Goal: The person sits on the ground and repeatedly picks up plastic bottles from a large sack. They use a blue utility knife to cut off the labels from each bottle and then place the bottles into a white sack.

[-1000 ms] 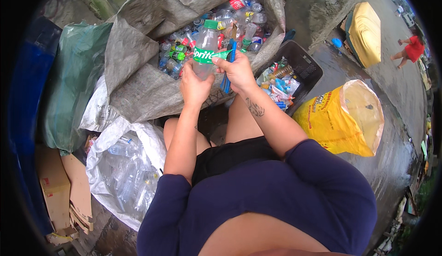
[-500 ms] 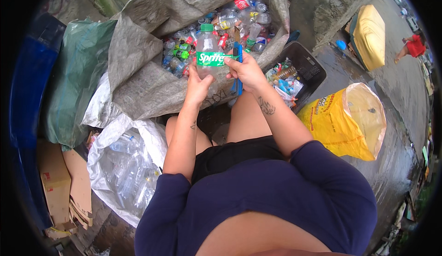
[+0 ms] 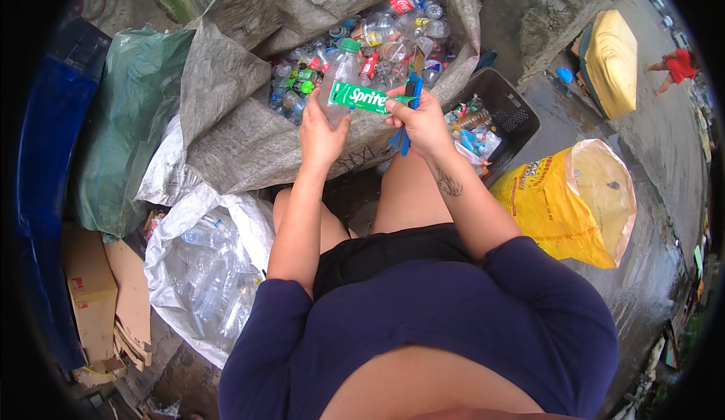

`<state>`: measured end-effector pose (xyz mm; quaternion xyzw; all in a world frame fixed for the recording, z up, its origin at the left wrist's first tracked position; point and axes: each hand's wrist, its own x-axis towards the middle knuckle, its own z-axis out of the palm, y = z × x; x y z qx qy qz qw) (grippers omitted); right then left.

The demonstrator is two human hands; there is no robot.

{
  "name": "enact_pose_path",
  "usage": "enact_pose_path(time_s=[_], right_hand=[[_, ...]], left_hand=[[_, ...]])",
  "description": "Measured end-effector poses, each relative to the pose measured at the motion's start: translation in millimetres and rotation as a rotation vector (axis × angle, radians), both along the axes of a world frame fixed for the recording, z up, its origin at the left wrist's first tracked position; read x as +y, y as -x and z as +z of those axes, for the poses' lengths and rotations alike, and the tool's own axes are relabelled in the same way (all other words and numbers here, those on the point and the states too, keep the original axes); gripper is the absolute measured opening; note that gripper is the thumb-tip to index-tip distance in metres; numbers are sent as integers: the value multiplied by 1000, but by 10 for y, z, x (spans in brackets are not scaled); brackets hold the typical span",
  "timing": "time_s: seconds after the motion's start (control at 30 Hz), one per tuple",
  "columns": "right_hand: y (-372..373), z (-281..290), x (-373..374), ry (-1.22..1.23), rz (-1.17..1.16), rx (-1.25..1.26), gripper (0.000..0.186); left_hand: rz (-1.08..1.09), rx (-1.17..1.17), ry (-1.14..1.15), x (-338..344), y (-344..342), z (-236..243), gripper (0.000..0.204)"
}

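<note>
My left hand (image 3: 323,135) is wrapped round the lower part of a clear plastic bottle (image 3: 345,69) with a green cap. A green label (image 3: 361,97) stretches from the bottle toward my right hand (image 3: 420,122), its right end pinched between thumb and finger. That same hand also grips a blue-handled cutter knife (image 3: 402,139), its brownish blade pointing up and away from me. Both hands are over the near rim of a large grey woven sack (image 3: 249,144), full of mixed plastic bottles (image 3: 370,35).
A white sack (image 3: 249,205) of clear bottles stands at my left, near flattened cardboard (image 3: 91,269) and a green sack (image 3: 132,133). To the right are a black crate (image 3: 517,110) with wrappers and bottles, and a yellow sack (image 3: 559,209). A person in red (image 3: 680,65) is farther off.
The label has come partly away from the bottle, drawn right by my right hand along with the cutter knife. The bottle now tilts slightly to the right.
</note>
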<state>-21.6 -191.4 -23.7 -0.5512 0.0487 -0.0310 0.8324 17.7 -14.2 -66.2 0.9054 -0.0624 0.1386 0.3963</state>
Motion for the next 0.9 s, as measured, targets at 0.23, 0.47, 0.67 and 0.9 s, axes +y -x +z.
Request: enact_pose_path(time_s=[0.23, 0.47, 0.67, 0.9], right_hand=[[75, -240, -709, -59, -323, 32, 15], [220, -2508, -2343, 532, -874, 759, 31], [155, -2426, -2382, 653, -903, 656, 38], [-172, -118, -1087, 823, -82, -9, 58]], left_hand=[[209, 19, -218, 387, -185, -83, 73], [101, 274, 401, 432, -325, -268, 68], [57, 158, 51, 316, -166, -67, 60], [-231, -24, -355, -409, 316, 265, 60]])
